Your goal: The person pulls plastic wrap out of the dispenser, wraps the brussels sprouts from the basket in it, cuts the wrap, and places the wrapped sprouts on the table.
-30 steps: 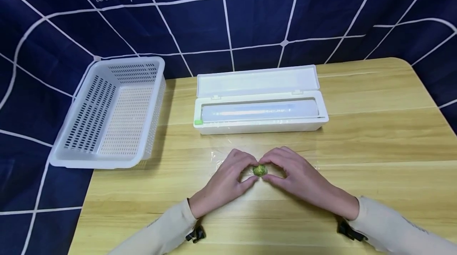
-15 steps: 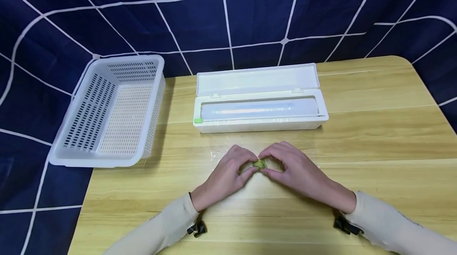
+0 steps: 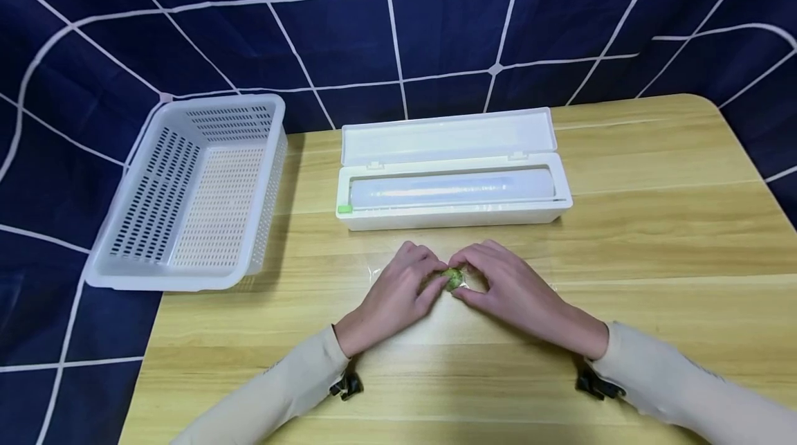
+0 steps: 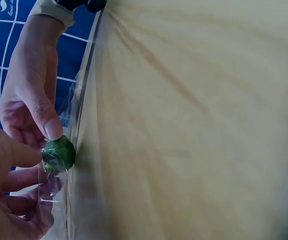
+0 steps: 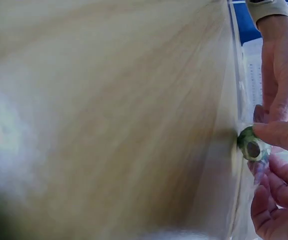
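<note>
One small, round, green vegetable (image 3: 454,279) is right between the fingertips of two hands. Far past the hands hangs a dark blue cloth with white lines (image 3: 448,23). Under the hands is a pale yellow wooden table (image 3: 654,210). Well to the left of the left hand stands a white plastic basket full of little holes (image 3: 165,282). Straight ahead of both hands is a long white plastic box (image 3: 454,217) with its lid up, and a shiny roll (image 3: 451,187) lies inside.

Between the hands, thin clear plastic wrap (image 4: 59,195) goes over the vegetable; its edges are hard to see. The left hand (image 3: 398,289) pinches one side of the wrapped vegetable. The right hand (image 3: 513,293) pinches the other side, with a wider gap behind its thumb and finger.

The step looks like folding the wrap snugly. One hand should keep the vegetable steady while the other pulls gently, because thin wrap may rip or stick to itself. The round brown stem end (image 5: 254,149), the smallest bit, needs covering too.
</note>
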`<state>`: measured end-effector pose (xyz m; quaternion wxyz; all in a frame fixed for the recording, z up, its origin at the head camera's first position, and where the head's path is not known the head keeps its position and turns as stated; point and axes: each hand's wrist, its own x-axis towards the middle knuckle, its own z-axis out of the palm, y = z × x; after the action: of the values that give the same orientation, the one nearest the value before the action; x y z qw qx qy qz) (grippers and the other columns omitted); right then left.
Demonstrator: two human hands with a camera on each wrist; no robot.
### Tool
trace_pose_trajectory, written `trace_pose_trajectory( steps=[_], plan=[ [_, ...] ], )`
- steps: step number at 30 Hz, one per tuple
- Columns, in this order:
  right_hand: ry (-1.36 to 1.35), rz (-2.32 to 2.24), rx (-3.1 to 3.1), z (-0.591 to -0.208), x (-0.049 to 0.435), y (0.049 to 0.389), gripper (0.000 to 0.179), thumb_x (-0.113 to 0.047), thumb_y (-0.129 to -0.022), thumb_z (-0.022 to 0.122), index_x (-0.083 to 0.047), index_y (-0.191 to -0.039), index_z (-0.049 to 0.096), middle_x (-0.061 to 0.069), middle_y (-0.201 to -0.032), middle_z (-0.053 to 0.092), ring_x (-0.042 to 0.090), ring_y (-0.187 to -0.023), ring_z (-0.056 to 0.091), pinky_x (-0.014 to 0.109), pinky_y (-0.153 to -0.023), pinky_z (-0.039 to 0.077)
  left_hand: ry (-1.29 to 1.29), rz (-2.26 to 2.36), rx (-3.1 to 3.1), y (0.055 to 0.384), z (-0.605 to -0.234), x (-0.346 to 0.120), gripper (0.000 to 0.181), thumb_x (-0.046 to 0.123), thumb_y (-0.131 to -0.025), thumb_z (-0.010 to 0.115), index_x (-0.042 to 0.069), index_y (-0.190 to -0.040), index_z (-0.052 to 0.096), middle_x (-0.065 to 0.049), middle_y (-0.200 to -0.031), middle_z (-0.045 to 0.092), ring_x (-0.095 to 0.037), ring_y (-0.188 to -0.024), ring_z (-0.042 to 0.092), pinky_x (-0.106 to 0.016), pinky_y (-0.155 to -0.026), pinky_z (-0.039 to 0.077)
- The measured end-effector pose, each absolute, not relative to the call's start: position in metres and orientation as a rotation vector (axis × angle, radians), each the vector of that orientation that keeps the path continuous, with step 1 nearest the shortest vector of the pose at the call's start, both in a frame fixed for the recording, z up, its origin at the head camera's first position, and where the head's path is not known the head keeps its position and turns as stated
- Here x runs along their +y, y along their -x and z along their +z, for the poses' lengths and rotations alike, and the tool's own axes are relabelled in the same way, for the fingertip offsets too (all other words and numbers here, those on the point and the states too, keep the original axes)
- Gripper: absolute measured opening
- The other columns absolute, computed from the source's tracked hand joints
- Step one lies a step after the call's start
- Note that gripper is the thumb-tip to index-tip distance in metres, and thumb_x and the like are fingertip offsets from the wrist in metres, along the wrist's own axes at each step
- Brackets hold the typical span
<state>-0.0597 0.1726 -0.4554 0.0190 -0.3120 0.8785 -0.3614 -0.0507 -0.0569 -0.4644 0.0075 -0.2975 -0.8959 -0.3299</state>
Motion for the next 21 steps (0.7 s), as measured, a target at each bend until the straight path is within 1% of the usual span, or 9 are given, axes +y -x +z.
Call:
trace_pose_trajectory(
  steps=[5,9,11,13,17,21],
  plan=[
    [0.975,-1.098,2.736,-0.4577,0.1714,0.0639,0.036,-0.014,-0.085,0.096,-0.016,-0.113,0.075,-0.005,-0.114,0.074,0.016,-0.110,0.067,0.041,-0.090,0.057,0.920,-0.979,-2.800,0.0516,-0.4638,-0.0563,0.017,0.015,-0.104,0.077,0.003,-0.115,0.081,-0.004,-0.103,0.071,-0.021,-0.095,0.057,-0.031,-0.080,0.052],
    [0.986,-1.098,2.736,-0.4573,0.1721,0.0659,0.033,-0.013,-0.086,0.095,-0.014,-0.115,0.079,-0.005,-0.112,0.075,0.015,-0.106,0.069,0.041,-0.090,0.059,0.885,-0.990,-2.776,0.0502,-0.4628,-0.0563,0.020,0.015,-0.100,0.080,0.003,-0.116,0.078,-0.006,-0.107,0.071,-0.021,-0.096,0.058,-0.030,-0.079,0.053],
    [0.993,-1.097,2.736,-0.4566,0.1726,0.0666,0.032,-0.013,-0.088,0.094,-0.013,-0.116,0.080,-0.005,-0.111,0.075,0.014,-0.102,0.069,0.040,-0.088,0.059,0.883,-1.014,-2.757,0.0496,-0.4619,-0.0567,0.024,0.014,-0.097,0.082,0.003,-0.118,0.076,-0.006,-0.110,0.071,-0.022,-0.099,0.058,-0.031,-0.082,0.053],
    [1.001,-1.081,2.740,-0.4560,0.1731,0.0671,0.031,-0.013,-0.090,0.093,-0.012,-0.118,0.082,-0.006,-0.107,0.074,0.012,-0.095,0.066,0.038,-0.083,0.058,0.898,-1.032,-2.739,0.0498,-0.4617,-0.0572,0.027,0.013,-0.095,0.084,0.004,-0.118,0.074,-0.006,-0.112,0.072,-0.023,-0.101,0.058,-0.032,-0.085,0.053],
    [1.011,-1.033,2.745,-0.4543,0.1732,0.0683,0.029,-0.015,-0.093,0.090,-0.012,-0.121,0.082,-0.008,-0.101,0.067,0.011,-0.085,0.058,0.032,-0.073,0.052,0.948,-1.025,-2.730,0.0518,-0.4615,-0.0571,0.031,0.009,-0.091,0.088,0.005,-0.118,0.074,-0.004,-0.116,0.073,-0.023,-0.105,0.058,-0.034,-0.093,0.051],
    [1.014,-1.001,2.743,-0.4535,0.1720,0.0699,0.026,-0.013,-0.094,0.089,-0.012,-0.119,0.081,-0.007,-0.101,0.065,0.011,-0.084,0.055,0.031,-0.072,0.051,0.971,-0.996,-2.754,0.0537,-0.4621,-0.0563,0.032,0.009,-0.091,0.089,0.006,-0.120,0.076,-0.003,-0.120,0.075,-0.022,-0.107,0.058,-0.034,-0.095,0.051]
  ],
)
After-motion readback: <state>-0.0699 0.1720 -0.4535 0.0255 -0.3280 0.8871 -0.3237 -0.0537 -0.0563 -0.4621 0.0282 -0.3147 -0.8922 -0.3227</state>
